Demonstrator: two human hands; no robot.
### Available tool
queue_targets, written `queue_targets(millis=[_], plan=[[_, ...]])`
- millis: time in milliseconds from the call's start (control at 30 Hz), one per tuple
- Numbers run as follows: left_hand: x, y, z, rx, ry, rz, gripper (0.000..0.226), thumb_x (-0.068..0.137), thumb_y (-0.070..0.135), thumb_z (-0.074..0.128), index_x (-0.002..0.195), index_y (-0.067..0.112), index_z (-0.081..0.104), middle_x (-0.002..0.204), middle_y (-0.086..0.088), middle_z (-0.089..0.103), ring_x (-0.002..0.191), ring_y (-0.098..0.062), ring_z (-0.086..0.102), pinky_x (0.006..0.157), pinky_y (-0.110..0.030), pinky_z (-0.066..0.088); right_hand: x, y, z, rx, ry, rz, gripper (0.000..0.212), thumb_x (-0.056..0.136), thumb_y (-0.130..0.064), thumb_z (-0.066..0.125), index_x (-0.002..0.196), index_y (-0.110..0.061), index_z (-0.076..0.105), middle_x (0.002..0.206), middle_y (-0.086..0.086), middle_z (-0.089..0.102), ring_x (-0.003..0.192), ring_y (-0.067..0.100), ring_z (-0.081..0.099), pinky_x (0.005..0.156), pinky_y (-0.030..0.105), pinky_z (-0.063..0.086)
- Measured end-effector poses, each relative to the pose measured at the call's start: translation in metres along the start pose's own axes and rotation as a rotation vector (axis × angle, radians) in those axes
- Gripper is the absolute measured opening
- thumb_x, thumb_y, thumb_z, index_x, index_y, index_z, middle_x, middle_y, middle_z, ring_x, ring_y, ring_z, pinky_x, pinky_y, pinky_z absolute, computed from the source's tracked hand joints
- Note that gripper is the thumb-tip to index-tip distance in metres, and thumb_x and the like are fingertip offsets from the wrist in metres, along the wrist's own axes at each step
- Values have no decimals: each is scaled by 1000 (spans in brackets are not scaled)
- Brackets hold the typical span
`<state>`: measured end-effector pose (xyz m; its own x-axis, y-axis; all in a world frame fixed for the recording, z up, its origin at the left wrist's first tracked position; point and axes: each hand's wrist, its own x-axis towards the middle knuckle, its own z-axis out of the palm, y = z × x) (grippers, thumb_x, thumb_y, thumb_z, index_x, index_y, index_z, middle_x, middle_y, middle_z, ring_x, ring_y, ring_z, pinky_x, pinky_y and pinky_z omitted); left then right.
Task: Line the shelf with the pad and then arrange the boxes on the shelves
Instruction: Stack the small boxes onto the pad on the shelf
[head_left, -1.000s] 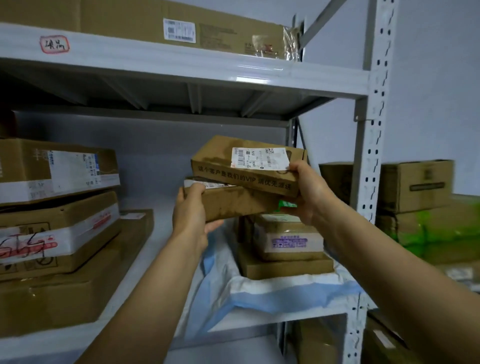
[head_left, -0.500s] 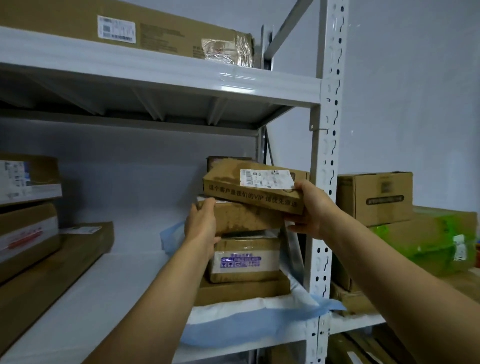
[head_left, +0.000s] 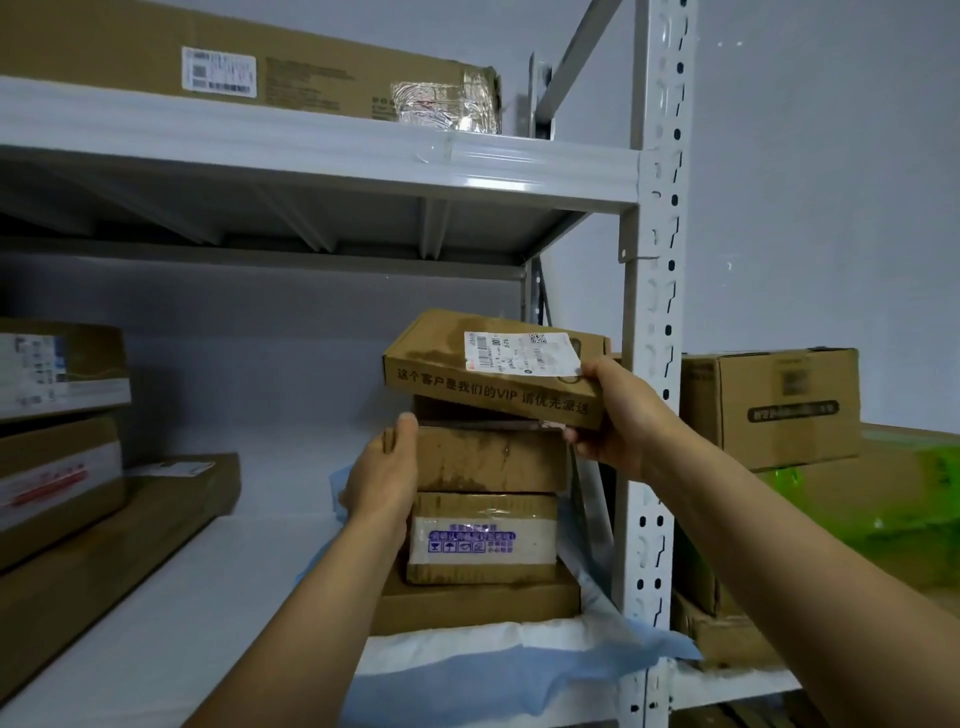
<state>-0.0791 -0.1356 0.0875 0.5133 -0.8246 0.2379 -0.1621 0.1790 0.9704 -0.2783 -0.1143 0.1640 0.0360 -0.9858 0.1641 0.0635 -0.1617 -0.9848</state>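
Observation:
A white and blue pad (head_left: 467, 654) covers the right end of the grey shelf (head_left: 156, 639). On it stands a stack: a flat brown box (head_left: 478, 605) at the bottom, a box with a purple label (head_left: 483, 538), then a plain brown box (head_left: 488, 460). My left hand (head_left: 384, 475) grips the left end of that plain box. My right hand (head_left: 618, 415) grips the right end of a flat box with a white shipping label (head_left: 493, 371), which sits tilted on top of the stack.
The shelf's white upright post (head_left: 654, 364) stands just right of the stack. Stacked boxes (head_left: 57, 441) and a long flat carton (head_left: 119, 540) fill the shelf's left end. A long carton (head_left: 249, 67) lies on the upper shelf. More boxes (head_left: 769, 405) sit beyond the post.
Both hands moved the two upper boxes back and down onto the stack at the right end. The view has swung right and closer.

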Motion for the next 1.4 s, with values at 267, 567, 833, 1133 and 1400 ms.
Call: queue_targets(millis=[267, 567, 833, 1133, 1400], plan=[[-21, 24, -15, -378, 125, 130, 47, 92, 65, 16, 98, 37, 53, 113, -3, 57, 111, -22, 52, 102, -46, 41, 5, -5, 8, -61, -19, 21, 33, 98, -36, 41, 104, -11, 62, 86, 9, 66, 44, 10, 48, 36, 15, 36], [-6, 32, -9, -134, 76, 236, 51, 97, 53, 21, 121, 15, 46, 109, -9, 57, 101, -25, 55, 85, -41, 47, 14, 6, 12, -375, 68, -185, 54, 89, -52, 51, 126, -14, 52, 116, 5, 55, 102, 20, 52, 78, 33, 39], [2, 22, -5, -88, 72, 196, 49, 97, 50, 25, 118, 14, 50, 107, -10, 59, 100, -26, 57, 91, -45, 49, 29, 36, 13, -516, 171, -274, 56, 89, -56, 48, 125, -13, 52, 118, 5, 61, 106, 21, 57, 78, 31, 45], [2, 20, 1, -135, 24, 116, 38, 95, 49, 36, 111, 17, 48, 113, -11, 57, 105, -30, 57, 94, -52, 48, 32, 53, 16, -388, 225, -256, 47, 97, -42, 42, 130, -9, 44, 122, 7, 57, 110, 23, 56, 90, 37, 49], [-3, 22, 4, -119, 42, 115, 41, 92, 48, 39, 114, 14, 47, 114, -11, 55, 103, -30, 56, 92, -53, 49, 34, 56, 16, -396, 302, -263, 46, 98, -38, 41, 130, -4, 41, 121, 10, 56, 100, 20, 52, 83, 34, 45]])
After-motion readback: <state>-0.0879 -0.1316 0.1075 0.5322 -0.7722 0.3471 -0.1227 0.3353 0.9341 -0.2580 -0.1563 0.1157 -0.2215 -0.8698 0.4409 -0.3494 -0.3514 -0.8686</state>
